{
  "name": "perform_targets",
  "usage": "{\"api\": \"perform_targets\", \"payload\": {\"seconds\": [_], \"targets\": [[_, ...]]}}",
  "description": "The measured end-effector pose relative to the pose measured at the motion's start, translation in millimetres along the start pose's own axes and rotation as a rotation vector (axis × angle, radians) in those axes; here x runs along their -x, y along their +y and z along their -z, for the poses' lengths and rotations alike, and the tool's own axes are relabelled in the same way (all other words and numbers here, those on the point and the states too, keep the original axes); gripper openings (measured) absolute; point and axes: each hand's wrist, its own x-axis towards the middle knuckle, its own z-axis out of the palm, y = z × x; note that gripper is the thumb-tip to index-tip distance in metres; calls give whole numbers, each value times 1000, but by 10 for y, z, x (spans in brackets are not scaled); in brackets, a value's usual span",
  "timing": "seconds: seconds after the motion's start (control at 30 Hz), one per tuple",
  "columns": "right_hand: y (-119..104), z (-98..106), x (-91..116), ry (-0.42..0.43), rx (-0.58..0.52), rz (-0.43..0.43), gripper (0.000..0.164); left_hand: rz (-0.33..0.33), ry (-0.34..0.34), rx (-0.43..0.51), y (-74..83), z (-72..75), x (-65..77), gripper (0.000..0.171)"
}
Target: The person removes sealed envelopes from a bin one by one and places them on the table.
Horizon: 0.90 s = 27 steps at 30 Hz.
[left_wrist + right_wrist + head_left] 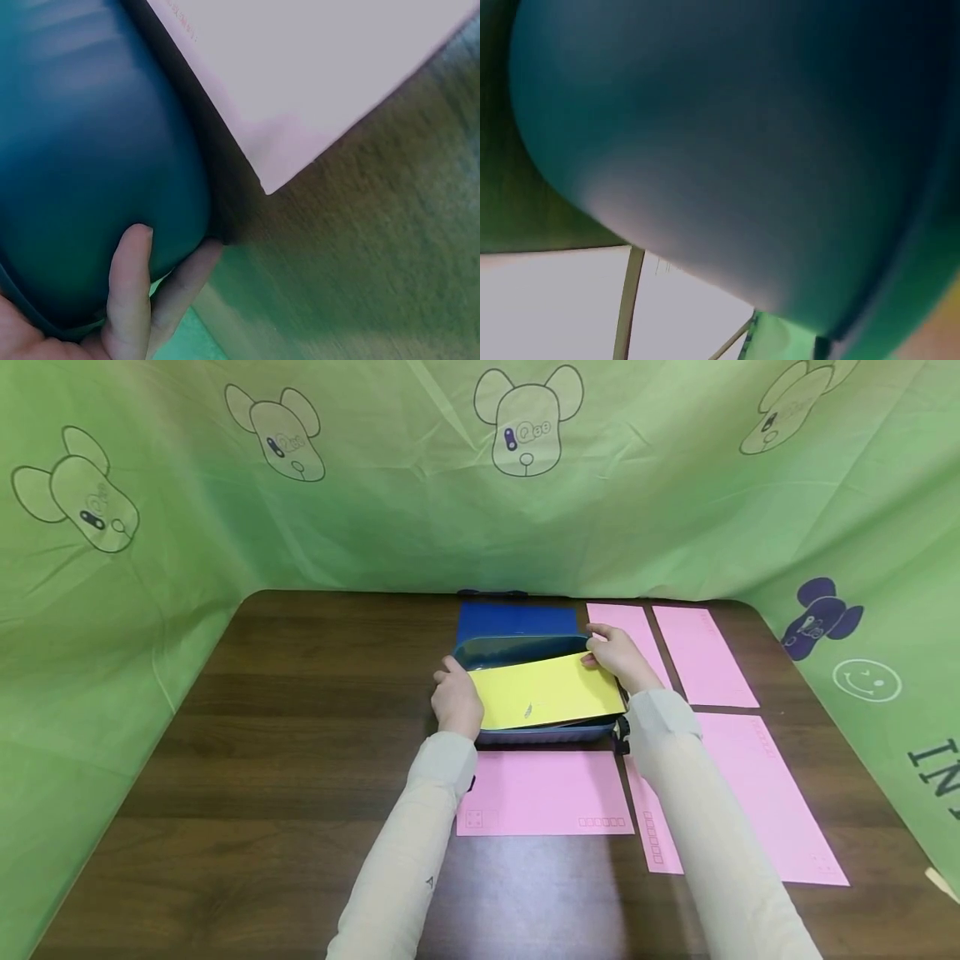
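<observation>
A blue plastic bin [517,649] stands near the middle of the table, and my two hands hold it at its ends. A yellow envelope [547,693] lies slanted in its opening, its right end resting up over the rim. My left hand [457,700] grips the left end; in the left wrist view its fingers [130,289] lie against the outer wall of the bin [97,150]. At the far right corner, my right hand [621,658] holds the rim, with its thumb inside by the yellow envelope. The right wrist view is mostly filled by the bin wall [727,150].
A pink envelope [543,793] lies in front of the bin. Several more pink envelopes [757,793] are spread on the right. Behind the bin, a blue envelope [517,618] is partly covered. Green cloth [375,527] surrounds the wooden table [300,735].
</observation>
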Motion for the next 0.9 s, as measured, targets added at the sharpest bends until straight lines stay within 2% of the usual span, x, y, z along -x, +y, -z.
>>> {"api": "perform_targets", "payload": {"seconds": [0.1,0.2,0.3,0.4,0.5,0.67,0.9], "targets": [[14,4,42,49,-84,23,49,1,1,7,1,2,15,70],[41,23,103,174,-134,61,43,-1,4,23,-4,7,30,69],[85,54,177,330,-3,86,38,-7,9,32,-10,18,39,69],[150,78,240,401,194,75,36,-5,14,37,-15,25,44,68],[227,84,292,378,275,52,37,-4,18,35,-15,28,47,69],[348,105,368,329,225,43,39,-12,18,49,-4,32,47,69],[435,194,421,173,270,80,37,-13,4,23,6,30,51,70]]}}
